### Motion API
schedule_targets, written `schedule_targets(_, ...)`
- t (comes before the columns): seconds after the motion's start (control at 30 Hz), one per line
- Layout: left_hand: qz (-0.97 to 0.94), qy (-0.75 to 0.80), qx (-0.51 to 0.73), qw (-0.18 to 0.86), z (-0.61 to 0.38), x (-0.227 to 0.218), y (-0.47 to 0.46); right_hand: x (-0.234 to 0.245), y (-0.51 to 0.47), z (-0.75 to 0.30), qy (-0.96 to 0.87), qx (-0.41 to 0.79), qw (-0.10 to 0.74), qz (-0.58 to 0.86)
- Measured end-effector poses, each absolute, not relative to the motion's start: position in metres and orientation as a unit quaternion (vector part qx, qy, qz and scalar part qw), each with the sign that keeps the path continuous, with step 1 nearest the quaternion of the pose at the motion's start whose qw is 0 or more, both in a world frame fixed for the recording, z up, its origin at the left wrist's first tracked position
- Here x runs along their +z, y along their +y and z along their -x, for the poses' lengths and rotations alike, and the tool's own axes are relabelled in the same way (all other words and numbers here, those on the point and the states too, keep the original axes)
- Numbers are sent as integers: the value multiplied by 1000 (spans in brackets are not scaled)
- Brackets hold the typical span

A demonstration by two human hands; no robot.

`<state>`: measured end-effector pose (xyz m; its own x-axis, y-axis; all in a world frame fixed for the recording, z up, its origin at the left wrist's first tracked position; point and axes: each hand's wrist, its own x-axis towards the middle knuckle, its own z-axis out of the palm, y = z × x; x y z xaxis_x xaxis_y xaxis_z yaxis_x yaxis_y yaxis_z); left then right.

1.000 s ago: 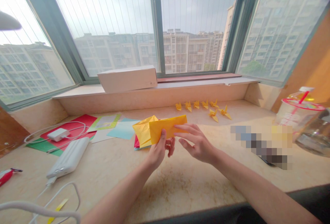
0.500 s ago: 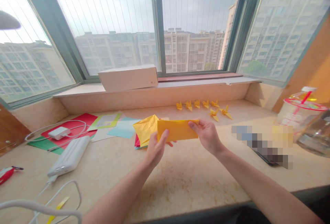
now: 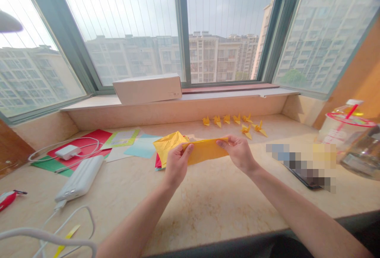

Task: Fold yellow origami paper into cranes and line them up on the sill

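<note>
Pinching above the pale counter (image 3: 208,206), the left hand (image 3: 176,166) and right hand (image 3: 242,154) grasp opposite ends of a folded yellow sheet (image 3: 208,153), which spans the gap between them. The left hand has just moved up to the sheet's upper corner, so both ends now look evenly held along the top. Creased yellow paper (image 3: 168,145) lies just beyond the left hand, small yellow cranes (image 3: 227,120) farther back.

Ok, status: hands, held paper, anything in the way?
Left hand and right hand pinching yellow paper at opposite ends. Paper above counter. Stack just beyond left hand, not visibly blocking.
</note>
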<state>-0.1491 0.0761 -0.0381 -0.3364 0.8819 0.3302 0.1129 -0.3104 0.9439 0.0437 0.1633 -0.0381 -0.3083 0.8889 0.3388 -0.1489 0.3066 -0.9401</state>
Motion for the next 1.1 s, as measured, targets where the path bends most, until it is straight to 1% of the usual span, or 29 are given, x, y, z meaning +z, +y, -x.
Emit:
schedule_targets(0.13, -509, 497, 641, 287, 149, -39, 75, -36, 161, -43, -607, 541, 508, 285)
schedule_targets(0.3, -511, 514, 650, 229, 149, -40, 74, -35, 156, -41, -643, 517, 494, 275)
schedule_targets(0.37, -514, 538, 638, 198, 151, -39, 73, -35, 156, -43, -680, 475, 480, 285)
schedule_targets(0.5, -569, 582, 569, 121, 153, -33, 70, -33, 158, -48, -780, 320, 435, 316)
schedule_targets(0.6, -628, 575, 516, 97, 150, -31, 67, -30, 154, -48, -827, 282, 400, 276)
schedule_targets(0.7, -676, 546, 480, 118, 144, -34, 66, -29, 146, -43, -848, 310, 365, 229)
schedule_targets(0.87, -671, 562, 471, 114, 139, -37, 66, -28, 139, -40, -820, 396, 323, 258)
schedule_targets(1.0, -627, 584, 496, 141, 140, -33, 65, -25, 141, -44, -807, 442, 308, 243)
schedule_targets(1.1, -581, 586, 541, 161, 141, -31, 66, -23, 143, -47, -801, 448, 314, 244)
